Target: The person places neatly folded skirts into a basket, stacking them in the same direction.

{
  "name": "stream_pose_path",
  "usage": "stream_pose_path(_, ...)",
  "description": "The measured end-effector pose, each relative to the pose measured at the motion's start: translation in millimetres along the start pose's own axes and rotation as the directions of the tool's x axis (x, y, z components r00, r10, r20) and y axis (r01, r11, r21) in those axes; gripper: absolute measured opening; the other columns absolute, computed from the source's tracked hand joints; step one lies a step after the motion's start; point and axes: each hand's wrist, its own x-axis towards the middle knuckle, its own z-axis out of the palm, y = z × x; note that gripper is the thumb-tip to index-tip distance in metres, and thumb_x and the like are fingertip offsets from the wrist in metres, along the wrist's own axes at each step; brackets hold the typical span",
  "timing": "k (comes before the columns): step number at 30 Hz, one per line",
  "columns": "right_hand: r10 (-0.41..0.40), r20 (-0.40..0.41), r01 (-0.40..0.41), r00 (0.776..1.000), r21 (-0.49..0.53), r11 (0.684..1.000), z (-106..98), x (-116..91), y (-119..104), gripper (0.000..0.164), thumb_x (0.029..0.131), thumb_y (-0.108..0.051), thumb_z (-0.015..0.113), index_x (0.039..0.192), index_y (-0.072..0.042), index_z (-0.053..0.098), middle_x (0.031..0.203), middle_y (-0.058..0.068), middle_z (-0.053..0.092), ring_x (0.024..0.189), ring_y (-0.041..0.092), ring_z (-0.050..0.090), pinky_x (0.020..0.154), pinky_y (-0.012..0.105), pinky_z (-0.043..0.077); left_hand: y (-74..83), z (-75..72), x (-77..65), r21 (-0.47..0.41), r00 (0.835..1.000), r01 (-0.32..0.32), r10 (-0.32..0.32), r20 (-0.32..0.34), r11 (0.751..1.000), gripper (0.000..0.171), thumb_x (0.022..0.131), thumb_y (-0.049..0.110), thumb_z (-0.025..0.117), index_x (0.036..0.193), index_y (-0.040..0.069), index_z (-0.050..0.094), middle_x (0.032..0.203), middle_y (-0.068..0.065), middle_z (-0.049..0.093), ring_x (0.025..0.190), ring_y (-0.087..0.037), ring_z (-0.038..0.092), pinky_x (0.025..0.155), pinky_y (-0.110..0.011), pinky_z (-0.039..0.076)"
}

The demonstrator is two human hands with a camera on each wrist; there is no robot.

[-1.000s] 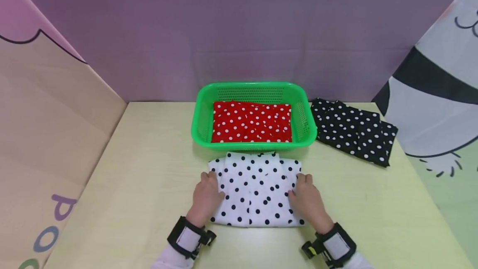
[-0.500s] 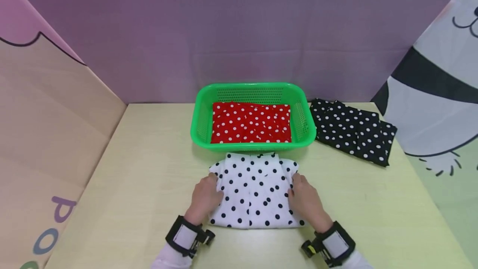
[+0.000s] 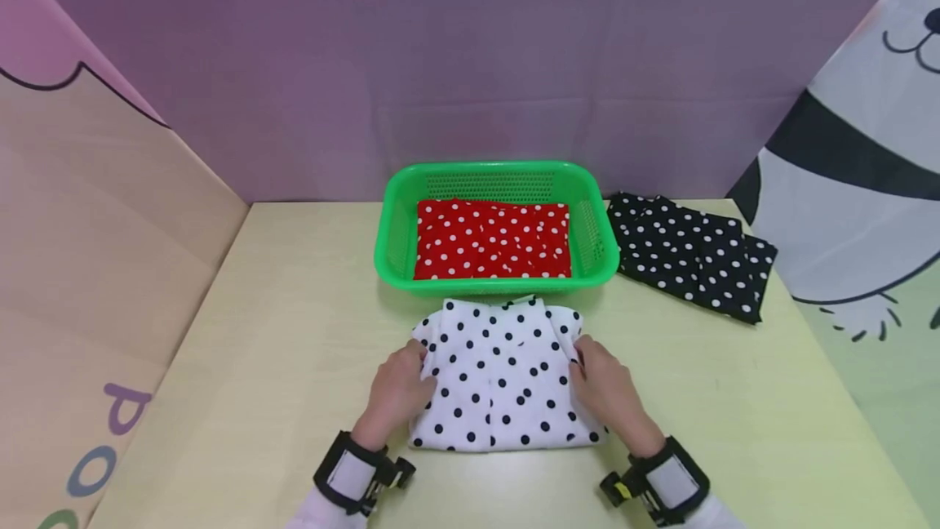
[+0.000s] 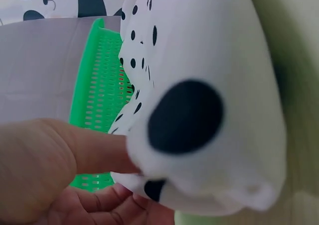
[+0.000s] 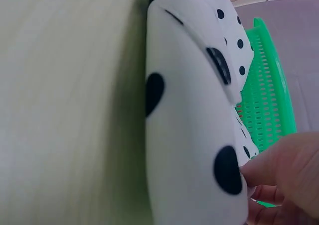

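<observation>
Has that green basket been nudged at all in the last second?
No. Judged against the back corners of the table, the green basket sits where it did, shifted in no visible direction.

On the beige panel stand a purple d or p and a blue o.

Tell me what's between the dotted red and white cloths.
In the head view, the near wall of the green basket: dotted red cloth inside, dotted white cloth outside.

Wears blk wrist straps & pale slvs.
</observation>
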Motion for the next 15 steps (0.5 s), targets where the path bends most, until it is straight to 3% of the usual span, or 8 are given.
stream_pose_path(10, -0.021, -0.105, 0.021, 0.994, -0.005, 1.0, -4, -13, -6, 0.015, 0.083, -0.009, 0.062, 0.095, -0.005, 0.053, 0.076, 0.004, 0.051, 0.062, 0.014, 0.044, 0.052, 0.024, 0.039, 1.3, -11.4, -12.7, -0.008, 0.996, -0.048, 0.047, -0.075, 0.999, 0.027, 0.074, 0.009, 0.07, 0.097, 0.003, 0.057, 0.079, -0.004, 0.056, 0.063, -0.015, 0.048, 0.054, -0.025, 0.04)
stream_pose_path(15, -0.065, -0.177, 0.064, 0.982, -0.012, 0.998, -7, -21, -8, 0.016, 0.082, -0.007, 0.063, 0.095, -0.004, 0.054, 0.076, 0.004, 0.054, 0.061, 0.013, 0.046, 0.051, 0.023, 0.04, 2.1, -16.0, -17.9, -0.017, 0.995, -0.065, 0.064, -0.079, 0.998, 0.03, 0.074, 0.008, 0.071, 0.1, 0.003, 0.057, 0.082, -0.004, 0.057, 0.061, -0.014, 0.046, 0.052, -0.023, 0.039)
